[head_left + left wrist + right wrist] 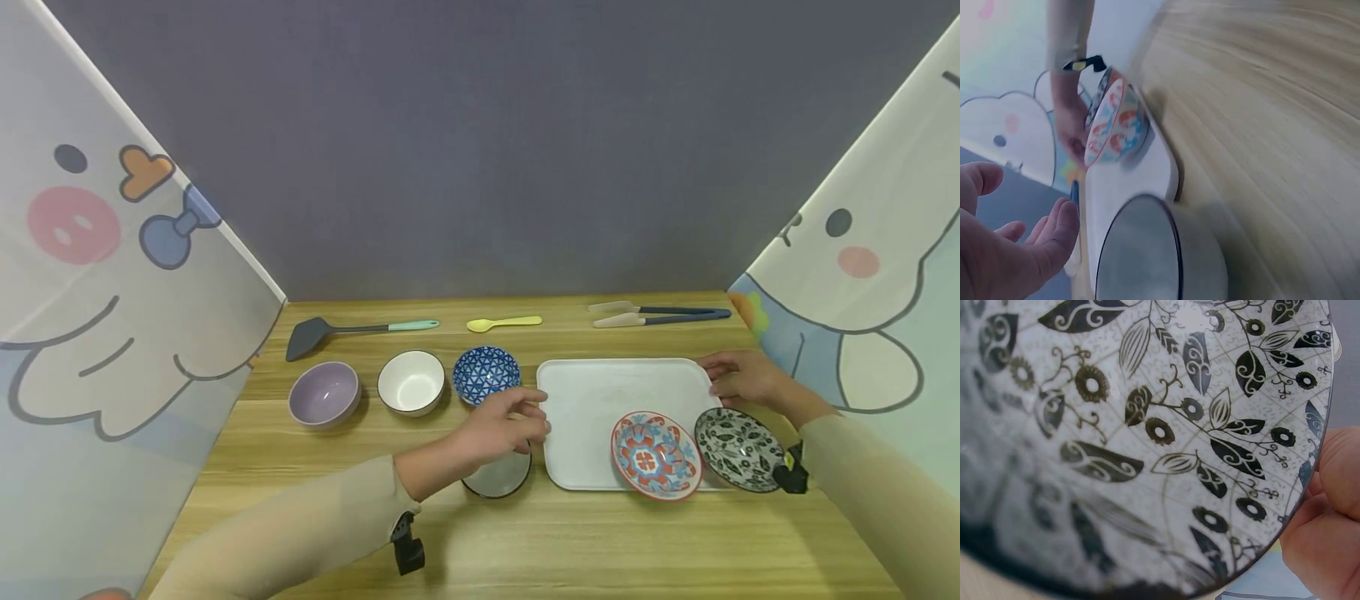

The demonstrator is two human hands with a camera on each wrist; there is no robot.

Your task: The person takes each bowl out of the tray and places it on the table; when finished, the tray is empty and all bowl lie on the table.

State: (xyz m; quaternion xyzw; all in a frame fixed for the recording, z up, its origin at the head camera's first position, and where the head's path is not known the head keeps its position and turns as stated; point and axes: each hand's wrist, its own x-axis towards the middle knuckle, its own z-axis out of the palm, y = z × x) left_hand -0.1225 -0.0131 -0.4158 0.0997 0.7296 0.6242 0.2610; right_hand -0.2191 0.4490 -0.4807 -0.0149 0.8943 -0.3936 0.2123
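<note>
In the head view a white rectangular tray lies between both hands. My left hand hovers by its left edge with loosely bent fingers; the left wrist view shows nothing held. Partly hidden beneath it is a pale bowl with a dark rim. My right hand is at the tray's upper right corner, fingertips near the rim; whether they touch cannot be told. On the tray's front right sits a red-and-blue patterned bowl. Beside it, below the right wrist, is a black-and-white leaf-patterned bowl.
Left of the tray stand a purple bowl, a white bowl and a blue patterned bowl. Along the back lie a dark spatula, a yellow spoon and tongs. A grey wall rises behind.
</note>
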